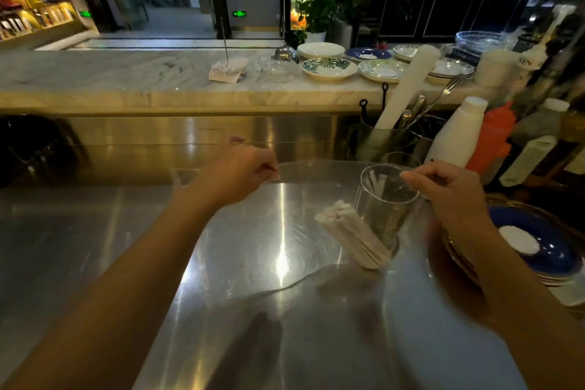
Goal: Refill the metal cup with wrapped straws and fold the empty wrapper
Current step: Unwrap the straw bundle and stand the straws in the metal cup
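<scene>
A clear plastic wrapper (285, 231) is stretched above the steel counter between my hands. My left hand (237, 168) pinches its upper left corner, and my right hand (449, 190) pinches its upper right edge. The wrapper's lower edge curls on the counter. Seen through the film, the metal cup (384, 209) stands upright with a few wrapped straws inside. A bundle of white wrapped straws (351, 236) lies slanted against the cup's left side, resting on the counter.
A stack of plates topped by a blue one (538, 250) sits close to my right wrist. Behind the cup stand a utensil holder (380, 139), a white bottle (456, 136) and other bottles. Plates (329, 68) and a receipt spike line the marble ledge.
</scene>
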Action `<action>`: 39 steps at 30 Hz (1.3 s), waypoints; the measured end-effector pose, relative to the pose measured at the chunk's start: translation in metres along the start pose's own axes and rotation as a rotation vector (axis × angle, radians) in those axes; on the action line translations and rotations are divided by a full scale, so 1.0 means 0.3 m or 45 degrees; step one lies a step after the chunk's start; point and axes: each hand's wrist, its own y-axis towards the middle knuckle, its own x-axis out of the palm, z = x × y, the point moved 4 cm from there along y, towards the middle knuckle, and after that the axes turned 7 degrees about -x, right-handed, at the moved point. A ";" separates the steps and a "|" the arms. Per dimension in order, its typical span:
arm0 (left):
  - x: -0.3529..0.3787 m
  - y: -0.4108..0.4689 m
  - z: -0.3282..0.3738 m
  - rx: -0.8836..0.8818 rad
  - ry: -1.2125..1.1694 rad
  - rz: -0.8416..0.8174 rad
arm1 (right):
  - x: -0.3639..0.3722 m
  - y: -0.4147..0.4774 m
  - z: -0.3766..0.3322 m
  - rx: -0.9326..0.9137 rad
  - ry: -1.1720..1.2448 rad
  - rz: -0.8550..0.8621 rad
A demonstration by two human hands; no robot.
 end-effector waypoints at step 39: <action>0.162 0.079 0.349 0.184 0.198 -0.085 | -0.056 -0.163 0.113 0.252 0.334 0.132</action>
